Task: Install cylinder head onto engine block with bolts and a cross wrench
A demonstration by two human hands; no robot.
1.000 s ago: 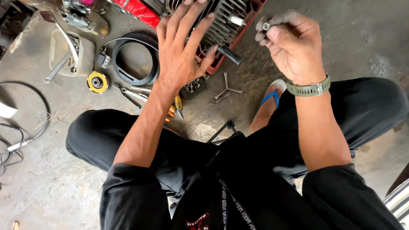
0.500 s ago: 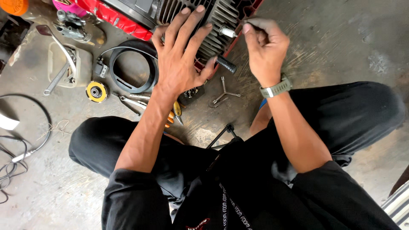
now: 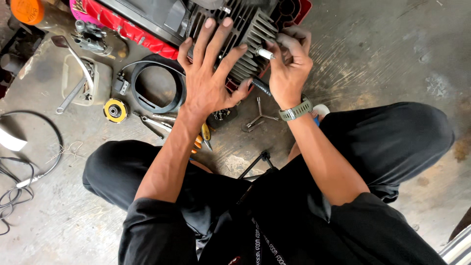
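My left hand (image 3: 208,81) lies spread flat on the finned engine cylinder (image 3: 245,34) on the floor, my right hand (image 3: 289,68) pinches the spark plug (image 3: 264,53) at the fins' edge, not yet seated I'd say, three-way wrench (image 3: 259,115) lying unused nearby.

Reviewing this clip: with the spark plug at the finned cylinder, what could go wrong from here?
The right hand holds the spark plug at a slant against the finned cylinder; it might start crooked. The left hand lies spread on the fins, whose edges could nick the fingers. Loose tools like the three-way wrench lie beside the legs.
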